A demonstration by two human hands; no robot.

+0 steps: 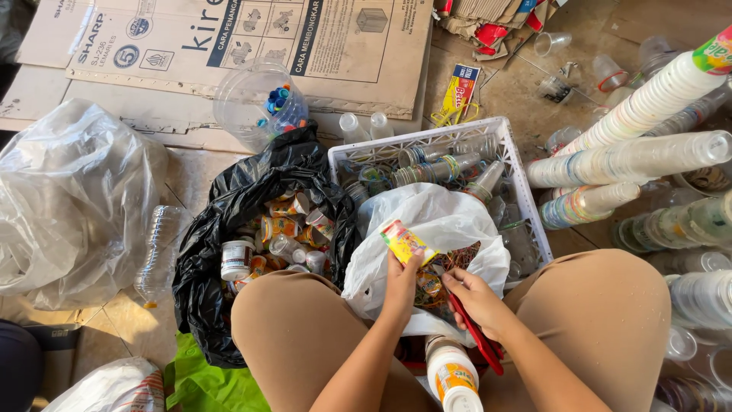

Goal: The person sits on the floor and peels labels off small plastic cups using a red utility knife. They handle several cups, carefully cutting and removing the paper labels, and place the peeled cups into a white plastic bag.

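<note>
Yellow-and-red torn label strip (406, 243) sits pinched in the left hand (402, 284), raised just above the white plastic bag (450, 221) that lies open between the knees. Landmark for all positions: that white bag.

Largest first. Flattened brown cardboard sheets (229, 46) with dark printed diagrams lie well beyond the bag. A crumpled clear plastic sack (69, 198) lies far to its left. A black bin bag (229, 206), touching the white bag on the left, is open and holds many small cups and bottles with orange-yellow labels on. A white plastic crate (503, 145), directly behind the bag, holds stripped clear cups nested in rows. Long stacks of white and clear cups (640, 156) lie to the right.

Judgement: partway; a good pile of labelled pieces remains in the black bag.

Right hand (476, 299) is closed around a red-handled cutter (476, 336), just beside the bag's mouth. A white bottle with an orange-yellow label (451, 374) stands below the bag. A yellow wrapper (460, 91) lies on the floor behind the crate.
</note>
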